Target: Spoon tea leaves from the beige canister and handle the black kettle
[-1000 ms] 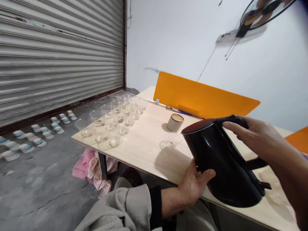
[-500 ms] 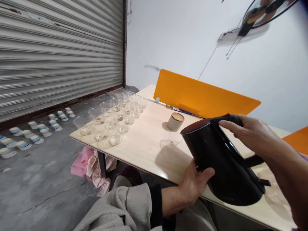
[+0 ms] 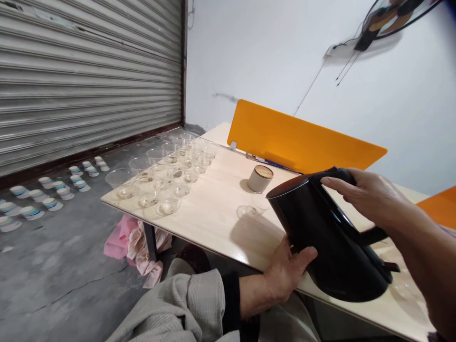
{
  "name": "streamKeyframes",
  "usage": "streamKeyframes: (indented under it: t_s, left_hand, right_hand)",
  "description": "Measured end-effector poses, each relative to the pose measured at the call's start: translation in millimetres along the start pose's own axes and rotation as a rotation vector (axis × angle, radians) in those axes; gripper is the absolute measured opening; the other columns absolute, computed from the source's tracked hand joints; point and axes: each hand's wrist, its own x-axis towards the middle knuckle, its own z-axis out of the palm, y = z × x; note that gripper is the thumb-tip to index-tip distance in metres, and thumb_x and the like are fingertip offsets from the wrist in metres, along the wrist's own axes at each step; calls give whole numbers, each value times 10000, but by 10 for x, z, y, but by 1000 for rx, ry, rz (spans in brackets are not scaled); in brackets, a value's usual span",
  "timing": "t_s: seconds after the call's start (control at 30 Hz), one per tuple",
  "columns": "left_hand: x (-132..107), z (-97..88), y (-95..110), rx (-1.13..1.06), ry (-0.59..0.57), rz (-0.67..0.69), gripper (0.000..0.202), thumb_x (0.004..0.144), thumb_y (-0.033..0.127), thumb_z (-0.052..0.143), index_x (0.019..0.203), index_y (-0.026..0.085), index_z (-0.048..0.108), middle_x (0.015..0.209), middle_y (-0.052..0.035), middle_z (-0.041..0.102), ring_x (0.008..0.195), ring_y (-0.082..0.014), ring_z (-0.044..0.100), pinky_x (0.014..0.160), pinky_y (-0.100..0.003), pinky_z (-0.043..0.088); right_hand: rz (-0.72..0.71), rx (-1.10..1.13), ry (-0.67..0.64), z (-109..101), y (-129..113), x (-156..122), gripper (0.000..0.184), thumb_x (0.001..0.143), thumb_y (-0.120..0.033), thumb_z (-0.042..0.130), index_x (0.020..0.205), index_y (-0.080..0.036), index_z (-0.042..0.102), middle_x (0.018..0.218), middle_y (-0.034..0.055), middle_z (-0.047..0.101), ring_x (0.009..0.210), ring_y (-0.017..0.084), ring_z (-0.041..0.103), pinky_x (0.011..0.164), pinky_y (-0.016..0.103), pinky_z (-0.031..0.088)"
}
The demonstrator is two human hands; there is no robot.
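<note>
A black electric kettle (image 3: 327,237) is tilted to the left above the front of the table. My right hand (image 3: 370,194) grips it near the top of the handle, thumb lying toward the lid. From below, my left hand (image 3: 288,270) is wrapped against the lower side of its body, and the far fingers are hidden. Just left of the kettle's rim stands a clear plastic cup (image 3: 260,202), partly covered by the kettle. Whether any liquid flows cannot be seen. Behind that cup is a pale canister (image 3: 259,179) with a wooden lid.
Several clear plastic cups (image 3: 169,206) stand in rows along the left of the table (image 3: 213,218). An orange divider (image 3: 302,137) crosses the far side. Several paper cups (image 3: 32,212) sit upside down on the floor. Pink cloth (image 3: 123,237) lies under the table's left corner.
The view has shifted very slightly. Both hands and the kettle keep almost the same place and tilt.
</note>
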Motion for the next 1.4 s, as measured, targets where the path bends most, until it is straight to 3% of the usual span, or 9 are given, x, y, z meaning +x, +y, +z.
streamKeyframes:
  t_s: [0.17, 0.4, 0.97, 1.23, 1.4]
  left_hand:
    - [10, -38, -86, -48, 3, -40, 693, 801, 570, 842, 1338, 196, 612, 1381, -147, 687, 1325, -370, 617, 1156, -585, 458]
    - [-4, -20, -29, -41, -12, -9, 684, 817, 568, 832, 1345, 187, 625, 1395, -153, 681, 1340, -369, 608, 1190, -586, 424]
    - [-13, -24, -26, -16, 10, -19, 692, 819, 556, 827, 1347, 168, 605, 1400, -144, 680, 1331, -354, 613, 1168, -537, 458]
    - [-12, -40, -50, -33, -12, -6, 658, 843, 529, 820, 1353, 170, 610, 1396, -152, 681, 1327, -343, 618, 1173, -532, 451]
    - [-10, -40, -48, -17, -4, -3, 648, 842, 517, 823, 1343, 164, 611, 1388, -153, 685, 1322, -341, 623, 1171, -519, 453]
  right_hand:
    - [-24, 87, -62, 27, 49, 35, 339, 792, -596, 696, 593, -353, 567, 479, -22, 522, 508, 249, 464, 562, 387, 319]
    - [-1, -19, -10, 33, -25, 14, 463, 768, -739, 634, 551, -340, 542, 493, 1, 563, 505, 241, 472, 491, 390, 336]
    - [-129, -44, -18, 56, -36, 63, 546, 748, -836, 585, 533, -336, 541, 481, 9, 595, 451, 238, 500, 420, 378, 347]
    - [22, -107, -59, 74, -70, 48, 527, 795, -802, 575, 632, -301, 551, 542, 21, 572, 555, 232, 516, 561, 395, 408]
    - [11, -104, -42, 70, -21, 28, 553, 795, -837, 546, 620, -313, 543, 545, 27, 580, 551, 239, 500, 543, 396, 385]
